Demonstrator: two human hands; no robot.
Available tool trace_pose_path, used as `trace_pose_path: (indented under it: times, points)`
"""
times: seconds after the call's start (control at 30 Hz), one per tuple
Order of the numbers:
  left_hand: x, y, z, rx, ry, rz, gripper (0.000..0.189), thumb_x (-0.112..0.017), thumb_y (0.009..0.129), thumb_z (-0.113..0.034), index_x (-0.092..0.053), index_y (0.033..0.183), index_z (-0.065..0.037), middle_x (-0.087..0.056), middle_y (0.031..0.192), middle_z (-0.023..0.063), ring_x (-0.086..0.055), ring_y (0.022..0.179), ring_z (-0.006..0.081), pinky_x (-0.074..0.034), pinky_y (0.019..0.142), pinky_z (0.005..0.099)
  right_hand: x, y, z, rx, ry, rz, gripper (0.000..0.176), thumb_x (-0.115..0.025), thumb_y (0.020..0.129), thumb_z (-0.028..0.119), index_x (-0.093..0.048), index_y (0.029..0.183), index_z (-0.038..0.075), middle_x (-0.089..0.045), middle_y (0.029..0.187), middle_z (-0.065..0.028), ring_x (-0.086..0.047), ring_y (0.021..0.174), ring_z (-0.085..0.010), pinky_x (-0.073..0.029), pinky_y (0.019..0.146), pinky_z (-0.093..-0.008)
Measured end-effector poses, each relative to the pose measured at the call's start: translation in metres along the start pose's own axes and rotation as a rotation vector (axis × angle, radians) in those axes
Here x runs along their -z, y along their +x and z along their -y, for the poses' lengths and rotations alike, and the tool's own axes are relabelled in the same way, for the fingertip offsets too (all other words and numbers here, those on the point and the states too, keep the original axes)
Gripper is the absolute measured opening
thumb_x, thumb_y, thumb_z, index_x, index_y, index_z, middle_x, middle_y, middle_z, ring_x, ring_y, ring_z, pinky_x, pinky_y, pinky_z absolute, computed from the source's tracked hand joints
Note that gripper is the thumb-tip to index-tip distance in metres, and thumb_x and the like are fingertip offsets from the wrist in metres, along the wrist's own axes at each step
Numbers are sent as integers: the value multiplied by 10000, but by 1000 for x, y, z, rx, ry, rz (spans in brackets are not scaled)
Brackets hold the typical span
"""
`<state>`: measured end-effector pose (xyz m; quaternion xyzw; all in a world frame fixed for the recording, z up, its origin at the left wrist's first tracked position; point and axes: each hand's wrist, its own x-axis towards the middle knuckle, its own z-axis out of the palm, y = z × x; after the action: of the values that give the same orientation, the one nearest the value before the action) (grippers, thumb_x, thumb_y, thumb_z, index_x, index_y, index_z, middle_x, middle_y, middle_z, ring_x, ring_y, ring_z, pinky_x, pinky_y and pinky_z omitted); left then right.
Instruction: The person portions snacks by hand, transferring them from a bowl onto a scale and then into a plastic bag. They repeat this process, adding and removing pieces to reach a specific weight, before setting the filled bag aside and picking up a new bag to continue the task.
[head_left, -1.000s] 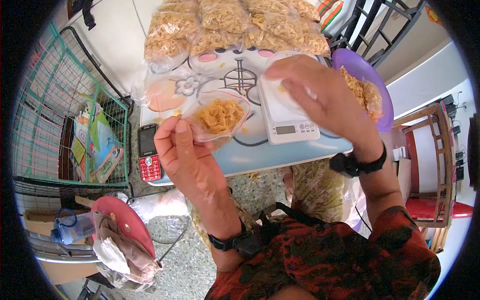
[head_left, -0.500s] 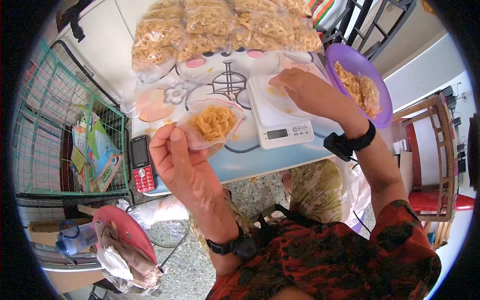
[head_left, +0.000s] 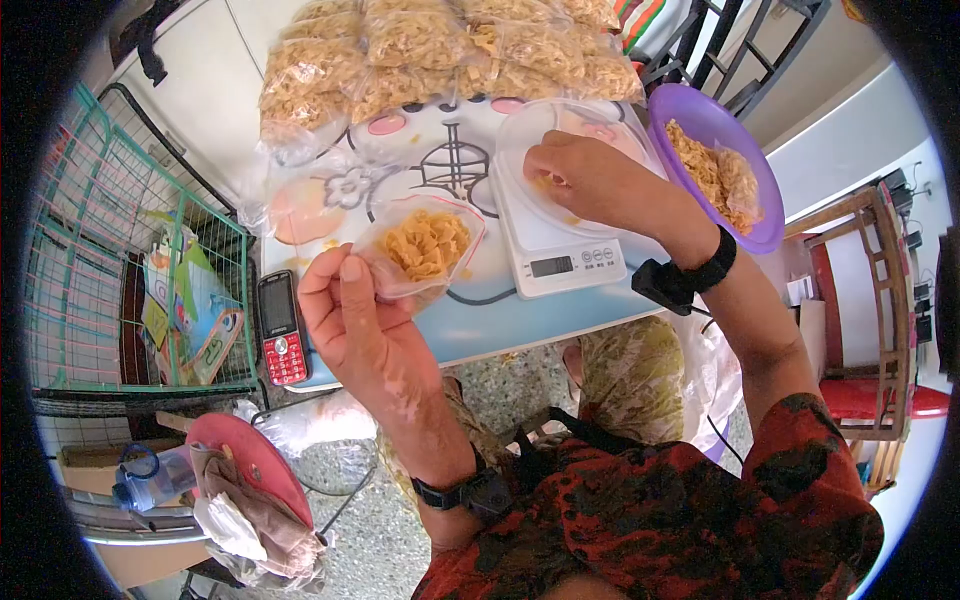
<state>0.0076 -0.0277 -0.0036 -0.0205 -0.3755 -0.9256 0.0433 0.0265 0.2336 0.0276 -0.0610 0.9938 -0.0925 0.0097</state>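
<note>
My left hand holds a clear plastic bag by its edge, between thumb and fingers. Yellowish dry flakes fill the bag, whose mouth is open and has a red line. My right hand is over a round clear dish that rests on a white digital scale. Its fingers are curled together low in the dish, beside a few small yellow bits; whatever they pinch is too small to make out.
Filled bags are stacked along the table's back. A purple bowl of flakes stands at the right. A red phone lies at the left edge, near empty plastic bags. A green wire cage stands farther left.
My right hand has shifted slightly left and down within the dish, and its fingers are more curled. My left hand and the bag have hardly moved.
</note>
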Motion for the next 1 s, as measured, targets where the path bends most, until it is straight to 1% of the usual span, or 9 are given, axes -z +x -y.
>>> trace_pose_path:
  times: [0.23,0.37,0.47,0.53,0.77,0.83,0.87,0.93,1.0]
  points:
    - [2,2,-3,10,-23,-7,177,-625,923,-96,-563,1082,-54,-603,1011,28,-586,885,92,-524,680,216,8,-13,-10,-110,-50,-129,239,-589,830,77,-577,1064,28,-587,1041,-165,-610,913,-325,-496,830,-398]
    - [4,2,0,11,-28,28,171,-625,923,-96,-568,1080,-61,-607,989,14,-586,850,78,-514,663,200,-2,-6,-13,-123,-139,-58,231,-578,841,88,-579,1064,27,-592,1035,-170,-604,935,-335,-486,837,-396]
    - [9,2,-2,32,-80,42,145,-595,929,-44,-575,1073,-45,-616,991,52,-606,906,139,-532,825,297,1,-2,2,-106,-13,-36,213,-576,838,85,-586,1042,25,-596,1008,-170,-591,949,-340,-475,841,-397]
    - [6,2,-3,20,-78,34,146,-598,927,-45,-574,1072,-46,-616,982,50,-601,890,134,-528,815,290,1,-2,4,6,-58,-59,193,-574,835,79,-589,1019,25,-596,973,-170,-587,932,-344,-468,831,-402]
    - [9,3,0,49,-71,74,142,-602,925,-50,-579,1065,-51,-621,966,50,-597,864,127,-512,752,265,0,-3,-7,75,-40,-24,82,-589,818,68,-578,881,16,-585,870,-150,-582,830,-344,-459,771,-409]
    - [4,2,0,31,-35,48,164,-627,918,-79,-579,1073,-58,-609,934,13,-575,805,81,-466,619,207,0,-3,-10,94,-8,-66,67,-592,815,65,-574,852,12,-594,846,-150,-579,802,-347,-465,742,-403]
    - [1,1,0,21,-18,36,176,-639,915,-94,-578,1077,-61,-602,918,-6,-564,775,58,-442,553,178,1,-4,-12,80,1,-80,65,-589,813,73,-570,838,17,-601,830,-146,-595,784,-331,-472,723,-405]
    - [-2,0,-2,46,-41,43,177,-638,915,-89,-577,1077,-56,-600,906,-2,-559,759,63,-441,558,186,3,-4,-17,54,21,-109,69,-584,808,90,-561,810,26,-616,800,-137,-628,749,-297,-486,685,-408]
    - [-2,-1,-3,58,-55,37,176,-636,916,-84,-576,1077,-50,-599,895,3,-557,748,69,-443,563,194,8,-4,-22,-85,289,-99,57,-597,817,78,-575,832,28,-625,786,-111,-636,715,-229,-500,665,-353]
